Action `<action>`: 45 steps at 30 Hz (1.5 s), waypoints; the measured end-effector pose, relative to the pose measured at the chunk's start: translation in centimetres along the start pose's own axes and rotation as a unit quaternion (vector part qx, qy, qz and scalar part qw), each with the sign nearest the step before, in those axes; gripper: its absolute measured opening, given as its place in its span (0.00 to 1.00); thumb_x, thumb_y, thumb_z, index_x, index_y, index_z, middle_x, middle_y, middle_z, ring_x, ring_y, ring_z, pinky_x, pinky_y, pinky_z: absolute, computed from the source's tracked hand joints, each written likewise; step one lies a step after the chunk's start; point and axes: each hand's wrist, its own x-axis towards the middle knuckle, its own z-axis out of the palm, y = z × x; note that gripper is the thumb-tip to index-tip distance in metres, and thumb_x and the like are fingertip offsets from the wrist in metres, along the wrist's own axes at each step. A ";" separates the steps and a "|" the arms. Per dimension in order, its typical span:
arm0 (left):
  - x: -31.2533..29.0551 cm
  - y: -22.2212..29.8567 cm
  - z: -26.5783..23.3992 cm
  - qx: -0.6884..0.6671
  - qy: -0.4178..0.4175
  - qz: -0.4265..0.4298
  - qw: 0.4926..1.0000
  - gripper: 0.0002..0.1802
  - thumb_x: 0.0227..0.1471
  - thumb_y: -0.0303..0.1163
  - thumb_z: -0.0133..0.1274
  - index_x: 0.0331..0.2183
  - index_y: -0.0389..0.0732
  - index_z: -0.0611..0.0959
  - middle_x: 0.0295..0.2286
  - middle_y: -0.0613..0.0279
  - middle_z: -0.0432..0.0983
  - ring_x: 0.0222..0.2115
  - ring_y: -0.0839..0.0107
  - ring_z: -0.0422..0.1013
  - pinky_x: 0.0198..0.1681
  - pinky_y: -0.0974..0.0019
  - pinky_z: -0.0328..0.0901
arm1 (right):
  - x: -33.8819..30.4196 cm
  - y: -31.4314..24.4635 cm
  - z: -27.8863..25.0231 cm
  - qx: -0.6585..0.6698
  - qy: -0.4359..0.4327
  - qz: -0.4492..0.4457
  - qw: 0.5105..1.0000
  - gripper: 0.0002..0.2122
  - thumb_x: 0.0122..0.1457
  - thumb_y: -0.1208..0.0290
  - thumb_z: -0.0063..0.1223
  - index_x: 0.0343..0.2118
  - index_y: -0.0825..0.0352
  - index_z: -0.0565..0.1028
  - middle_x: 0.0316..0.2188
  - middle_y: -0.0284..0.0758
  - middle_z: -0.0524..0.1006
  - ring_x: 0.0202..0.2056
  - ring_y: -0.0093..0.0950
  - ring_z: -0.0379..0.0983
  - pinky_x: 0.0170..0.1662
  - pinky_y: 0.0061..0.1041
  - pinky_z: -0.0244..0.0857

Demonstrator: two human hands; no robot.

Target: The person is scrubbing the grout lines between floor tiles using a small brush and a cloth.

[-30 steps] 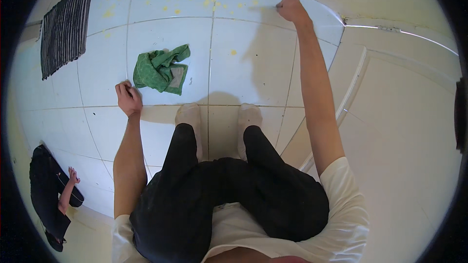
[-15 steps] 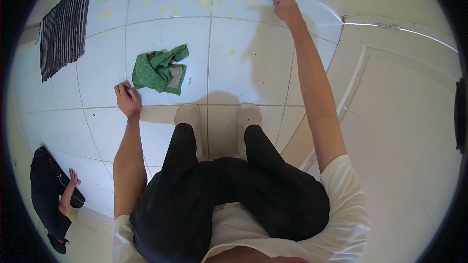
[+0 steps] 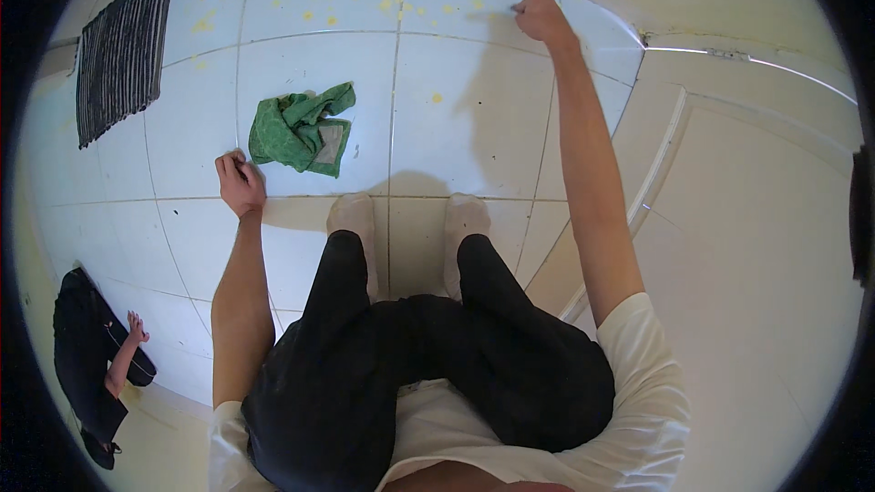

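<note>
My right hand reaches far out to the back of the white tiled floor. Its fingers are closed, and a small dark tip pokes out on their left side, too small to name. Yellow spots lie on the tiles to the left of that hand. My left hand rests on the floor with curled fingers; a dark patch shows between thumb and fingers, and I cannot make out what it is. Just to the right of it lies a crumpled green cloth.
A black and grey striped mat lies at the far left. Another person in dark clothes is at the lower left, one hand showing. A white door stands on the right. My socked feet are on the tiles between my arms.
My right hand has shifted very slightly, and less of the dark tip shows at its fingers. The left hand and the green cloth stay in place.
</note>
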 end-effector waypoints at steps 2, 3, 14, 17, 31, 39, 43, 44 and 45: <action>0.1 0.1 0.2 -0.006 0.005 -0.002 1.000 0.05 0.54 0.26 0.44 0.35 0.40 0.74 0.36 0.59 0.69 0.33 0.57 0.72 0.35 0.57 0.69 | 0.6 0.6 0.5 0.001 0.029 -0.014 0.999 0.13 0.55 0.68 0.56 0.40 0.67 0.82 0.42 0.49 0.80 0.47 0.48 0.76 0.52 0.42 0.71; 0.0 0.2 0.3 -0.010 0.007 -0.003 1.000 0.05 0.54 0.26 0.44 0.35 0.40 0.74 0.36 0.59 0.69 0.33 0.57 0.72 0.35 0.57 0.69 | 0.4 0.4 1.3 0.014 0.094 -0.027 0.995 0.13 0.55 0.68 0.56 0.41 0.66 0.82 0.42 0.48 0.81 0.47 0.47 0.76 0.52 0.42 0.71; 0.0 -0.5 0.0 -0.015 0.001 -0.004 1.000 0.05 0.54 0.27 0.44 0.34 0.40 0.74 0.37 0.58 0.69 0.34 0.57 0.73 0.36 0.57 0.69 | 1.0 0.0 0.7 0.021 0.081 -0.019 0.996 0.12 0.52 0.71 0.57 0.40 0.64 0.83 0.41 0.51 0.80 0.45 0.46 0.78 0.51 0.40 0.72; -0.1 0.0 0.4 -0.025 -0.006 -0.011 1.000 0.05 0.54 0.27 0.44 0.34 0.40 0.74 0.37 0.58 0.69 0.34 0.56 0.73 0.36 0.56 0.69 | 2.2 1.6 0.4 -0.003 0.070 -0.017 0.997 0.14 0.51 0.73 0.56 0.42 0.62 0.83 0.41 0.50 0.81 0.44 0.45 0.79 0.51 0.39 0.72; -0.1 -0.3 0.2 -0.012 -0.004 -0.009 1.000 0.05 0.55 0.27 0.44 0.35 0.40 0.74 0.37 0.58 0.69 0.35 0.54 0.72 0.37 0.55 0.69 | 0.1 -0.8 -0.1 -0.025 0.065 -0.013 0.997 0.11 0.56 0.73 0.54 0.41 0.68 0.81 0.43 0.51 0.80 0.47 0.47 0.77 0.50 0.43 0.73; -0.1 -0.6 0.2 -0.021 0.000 -0.004 1.000 0.05 0.55 0.26 0.44 0.35 0.40 0.73 0.37 0.58 0.69 0.35 0.55 0.72 0.36 0.56 0.69 | 0.3 -2.5 -1.2 -0.117 0.052 -0.017 0.992 0.11 0.57 0.75 0.51 0.42 0.69 0.79 0.43 0.51 0.80 0.46 0.47 0.78 0.49 0.43 0.74; -0.1 -0.6 0.2 -0.023 0.006 0.004 1.000 0.05 0.54 0.26 0.45 0.35 0.40 0.73 0.36 0.59 0.68 0.34 0.56 0.72 0.36 0.56 0.69 | 0.3 -2.3 -0.4 -0.085 0.081 0.005 0.993 0.13 0.56 0.73 0.54 0.43 0.61 0.83 0.41 0.48 0.81 0.44 0.45 0.79 0.47 0.40 0.74; -0.1 -0.7 0.2 -0.022 0.006 0.000 1.000 0.05 0.54 0.26 0.45 0.35 0.40 0.74 0.36 0.59 0.68 0.33 0.56 0.72 0.36 0.56 0.69 | 0.2 -2.6 -0.2 -0.081 0.053 -0.029 0.995 0.11 0.56 0.72 0.54 0.41 0.64 0.82 0.40 0.49 0.81 0.44 0.45 0.79 0.48 0.41 0.74; -0.1 -0.6 0.2 -0.022 0.005 -0.004 1.000 0.05 0.54 0.26 0.45 0.35 0.40 0.74 0.36 0.59 0.68 0.33 0.56 0.72 0.36 0.56 0.69 | -0.1 -2.8 -0.1 -0.077 0.025 -0.063 0.995 0.10 0.56 0.72 0.54 0.38 0.67 0.82 0.39 0.49 0.81 0.44 0.46 0.79 0.48 0.41 0.74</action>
